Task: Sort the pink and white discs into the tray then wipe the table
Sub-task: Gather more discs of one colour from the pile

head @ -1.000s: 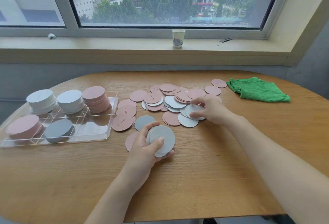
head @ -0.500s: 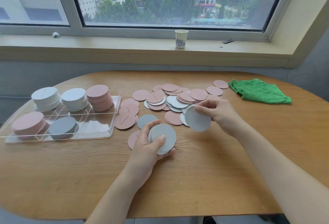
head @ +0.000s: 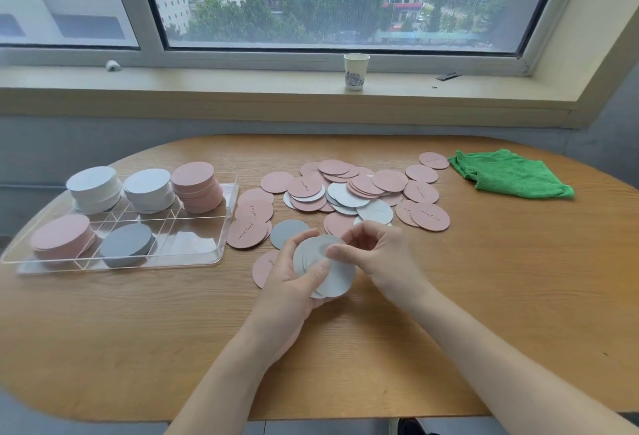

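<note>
Wooden table (head: 484, 296); left hand (head: 290, 282) grips white discs (head: 332, 272); right hand (head: 380, 254) pinches top disc; tray (head: 221, 227) left.

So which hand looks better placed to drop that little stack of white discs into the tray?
Probably the left hand. It already grips the stack of white discs, and the tray lies on its side of the table. The right hand only touches the top disc with its fingertips and would have to cross over.

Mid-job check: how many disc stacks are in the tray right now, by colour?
White stacks: 2
Pink stacks: 2
Grey stack: 1
Total: 5
</note>
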